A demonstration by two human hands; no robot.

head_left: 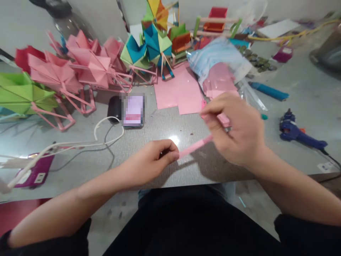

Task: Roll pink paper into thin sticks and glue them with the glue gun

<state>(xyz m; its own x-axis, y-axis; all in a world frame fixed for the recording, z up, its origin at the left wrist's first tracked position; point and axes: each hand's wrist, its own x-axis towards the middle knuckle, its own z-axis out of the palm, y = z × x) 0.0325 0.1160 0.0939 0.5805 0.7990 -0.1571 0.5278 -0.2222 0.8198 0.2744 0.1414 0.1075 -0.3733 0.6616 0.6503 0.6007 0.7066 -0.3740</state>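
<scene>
Pink paper strip [194, 147] is stretched between the hands, over the near edge of the surface [160, 126]. Left hand [153, 160] pinches one end; right hand [237, 129] is curled and blurred — can't tell if it grips the strip. Uneven pull or twist could crease or tear it; loose pinch could let it slip. Glue gun [303, 137] lies right — snagging its cord [332, 156] could drag it.

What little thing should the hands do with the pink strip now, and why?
Maybe slide the right hand gently along the pink strip to smooth it. The left hand pinches one end, so that end looks steady, and the middle shows bare between the hands. The right hand hides the other end, so I can't tell how it's held.
</scene>
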